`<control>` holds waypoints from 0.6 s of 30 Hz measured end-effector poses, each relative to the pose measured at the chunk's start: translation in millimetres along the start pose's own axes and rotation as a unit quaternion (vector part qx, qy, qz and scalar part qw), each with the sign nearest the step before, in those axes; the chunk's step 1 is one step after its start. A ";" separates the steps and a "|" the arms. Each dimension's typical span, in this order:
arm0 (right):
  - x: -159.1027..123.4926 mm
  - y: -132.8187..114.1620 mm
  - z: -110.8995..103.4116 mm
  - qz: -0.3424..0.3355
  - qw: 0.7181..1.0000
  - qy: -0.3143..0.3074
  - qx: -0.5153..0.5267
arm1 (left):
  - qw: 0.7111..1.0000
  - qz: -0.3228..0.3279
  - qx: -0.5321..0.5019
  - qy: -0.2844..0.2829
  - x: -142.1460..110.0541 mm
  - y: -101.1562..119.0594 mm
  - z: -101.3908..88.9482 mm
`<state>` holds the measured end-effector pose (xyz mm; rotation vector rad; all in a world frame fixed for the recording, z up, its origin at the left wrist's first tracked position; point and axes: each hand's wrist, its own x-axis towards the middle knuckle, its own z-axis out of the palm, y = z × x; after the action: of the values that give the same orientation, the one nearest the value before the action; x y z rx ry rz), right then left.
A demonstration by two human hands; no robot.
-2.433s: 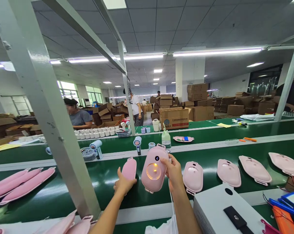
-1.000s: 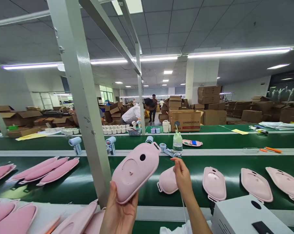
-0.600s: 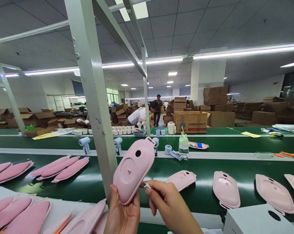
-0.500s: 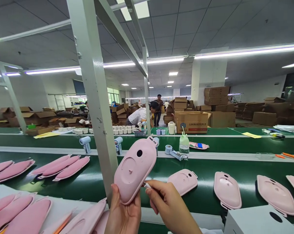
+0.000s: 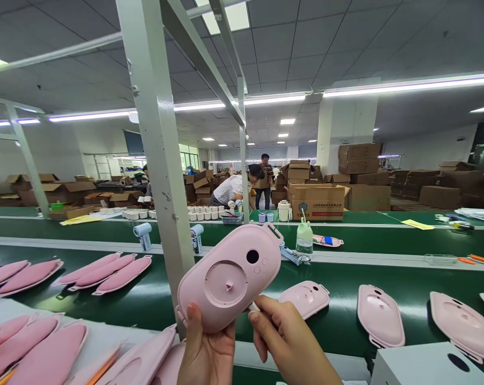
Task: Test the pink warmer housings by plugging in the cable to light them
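Observation:
A pink oval plastic housing [image 5: 229,278], with a round recess and a black oval spot, is held up tilted in front of me. My left hand [image 5: 209,342] grips its lower left end, thumb on the face and fingers behind. At its lower right edge, my right hand [image 5: 284,331] pinches a small white piece [image 5: 254,307], mostly hidden by the fingers. The tip of that piece is close to the housing's rim; whether they touch I cannot tell. Behind my right hand, a similar pink housing [image 5: 306,298] lies on the green belt.
More pink housings [image 5: 380,315] lie along the green belt [image 5: 330,331], others on the left [image 5: 45,347]. A metal post [image 5: 157,160] rises just behind my left hand. A white box [image 5: 426,366] stands at front right. Beyond are a green bottle [image 5: 305,238], cartons [image 5: 317,200] and people [image 5: 229,190].
My left hand has turned the housing flatter and more face-on, its top end swinging right. My right hand has shifted slightly right, keeping its pinch at the edge.

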<state>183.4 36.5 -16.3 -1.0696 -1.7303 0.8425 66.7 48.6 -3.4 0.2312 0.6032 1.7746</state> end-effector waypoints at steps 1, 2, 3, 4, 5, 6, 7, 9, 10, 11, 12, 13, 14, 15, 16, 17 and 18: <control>-0.3 0.2 -1.7 -0.002 1.000 -0.006 0.004 | 1.000 -0.006 0.005 0.002 1.2 0.1 -2.0; -0.9 0.5 -4.2 -0.002 1.000 -0.012 0.012 | 1.000 -0.010 0.022 -0.005 3.4 0.6 -5.3; -1.9 0.9 -7.7 0.002 1.000 -0.012 0.027 | 0.998 -0.012 0.051 -0.020 6.5 1.6 -9.8; -3.3 1.2 -12.2 0.008 0.999 -0.009 0.046 | 0.995 -0.012 0.088 -0.044 10.1 3.2 -15.0; -5.0 1.5 -17.5 0.013 0.998 -0.004 0.063 | 0.989 -0.012 0.127 -0.071 13.7 5.5 -20.4; -6.9 1.8 -23.4 0.020 0.997 0.002 0.076 | 0.981 -0.016 0.168 -0.098 16.9 8.3 -25.4; -8.7 2.1 -29.2 0.025 0.997 0.004 0.079 | 0.972 -0.021 0.202 -0.122 19.4 11.4 -29.6; -11.8 2.5 -38.7 0.030 0.998 0.002 0.052 | 0.959 -0.023 0.245 -0.142 21.4 17.4 -34.6; -12.7 2.6 -41.5 0.030 0.999 -0.007 0.028 | 0.949 -0.011 0.279 -0.147 21.1 19.9 -35.4; -13.1 2.7 -42.8 0.030 0.999 -0.019 0.005 | 0.936 0.004 0.320 -0.149 20.0 21.8 -35.3; -13.1 2.7 -42.6 0.029 0.999 -0.032 -0.015 | 0.921 0.020 0.360 -0.149 18.5 23.4 -34.6; -12.7 2.7 -41.5 0.028 0.998 -0.045 -0.028 | 0.906 0.033 0.396 -0.148 16.8 24.7 -33.4; -12.1 2.5 -39.7 0.028 0.997 -0.057 -0.035 | 0.892 0.040 0.424 -0.148 15.1 25.9 -32.2; -11.5 2.1 -37.7 0.032 0.997 -0.068 -0.037 | 0.884 0.041 0.441 -0.149 13.5 27.2 -30.9; -10.8 1.4 -35.9 0.041 0.996 -0.073 -0.037 | 0.882 0.034 0.446 -0.149 12.1 28.8 -29.9; -10.2 0.3 -34.4 0.052 0.995 -0.075 -0.039 | 0.881 0.023 0.450 -0.146 10.8 30.4 -29.0; -9.6 -1.1 -33.3 0.062 0.994 -0.077 -0.045 | 0.879 0.011 0.454 -0.144 9.7 32.0 -28.4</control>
<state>216.1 30.1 -6.6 -1.2097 -1.8590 0.9548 23.9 44.1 -12.6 1.1269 1.1786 1.3162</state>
